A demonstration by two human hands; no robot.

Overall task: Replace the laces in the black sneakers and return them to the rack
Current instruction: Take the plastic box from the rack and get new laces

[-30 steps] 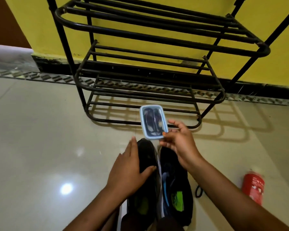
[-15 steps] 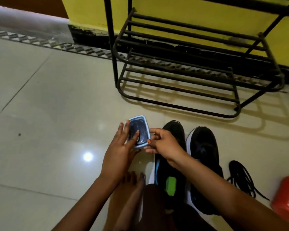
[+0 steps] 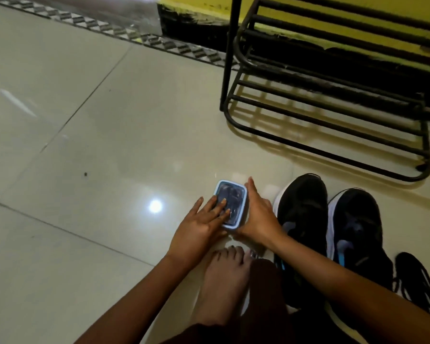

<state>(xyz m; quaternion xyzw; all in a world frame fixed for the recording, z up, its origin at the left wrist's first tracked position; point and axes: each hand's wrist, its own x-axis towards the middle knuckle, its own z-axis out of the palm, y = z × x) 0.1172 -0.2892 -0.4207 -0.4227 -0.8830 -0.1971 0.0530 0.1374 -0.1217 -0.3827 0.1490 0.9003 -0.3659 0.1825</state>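
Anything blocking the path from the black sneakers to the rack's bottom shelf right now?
Nothing visible. Only bare floor lies between the sneakers and the bottom rail of the rack. The blue-rimmed container sits left of the sneakers and the loose laces lie to their right, both off that path.

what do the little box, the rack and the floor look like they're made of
Box: looks plastic, a clear glossy lid with a pale blue rim; dark contents show through.
Rack: likely metal tube painted black, going by the thin bent bars.
Floor: glazed tile, probably ceramic; cream, glossy, with grout lines and a light's reflection.
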